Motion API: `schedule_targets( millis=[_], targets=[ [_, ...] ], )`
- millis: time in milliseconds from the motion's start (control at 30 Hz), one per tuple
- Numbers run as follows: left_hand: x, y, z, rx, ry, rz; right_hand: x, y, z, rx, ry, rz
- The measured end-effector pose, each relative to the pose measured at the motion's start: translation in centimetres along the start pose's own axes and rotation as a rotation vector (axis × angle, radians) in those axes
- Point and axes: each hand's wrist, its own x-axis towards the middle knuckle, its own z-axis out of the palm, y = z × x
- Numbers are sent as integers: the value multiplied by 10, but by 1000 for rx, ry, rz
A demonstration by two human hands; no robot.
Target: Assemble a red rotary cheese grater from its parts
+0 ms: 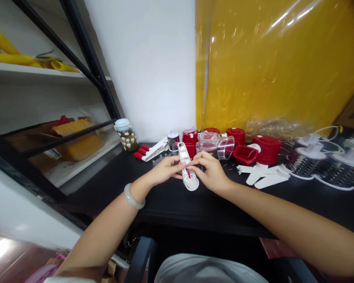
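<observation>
My left hand [166, 171] grips a long white plastic handle [184, 152] from the side, thumb on top. Its hollow, ribbed inside faces up, and one end is a wide round [191, 184]. The fingers of my right hand [210, 171] are pinched together over the middle of that hollow. Just below their tips shows a small red piece [189, 173], partly hidden by the fingers. Left of my hands lie white handles [157, 150] with red grips [142, 151]. Beyond them are a small drum with a white top [173, 137] and clear plastic parts [209, 141].
Red plastic housings [267, 149] and a red open cup [244, 155] stand at the back of the black table [165, 202]. White flat parts [268, 175] lie to the right, beside metal grater drums [306, 161]. A lidded jar [126, 135] stands by the shelf rack [85, 51].
</observation>
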Motion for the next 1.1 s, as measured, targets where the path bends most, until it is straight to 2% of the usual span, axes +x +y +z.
schedule_targets(
  millis=[800,1100],
  targets=[
    [-1,4,4,17,10,-20,3,2,-3,-59,-93,-26],
    [-2,4,4,21,-2,-14,1,2,-1,-60,-73,-55]
  ],
)
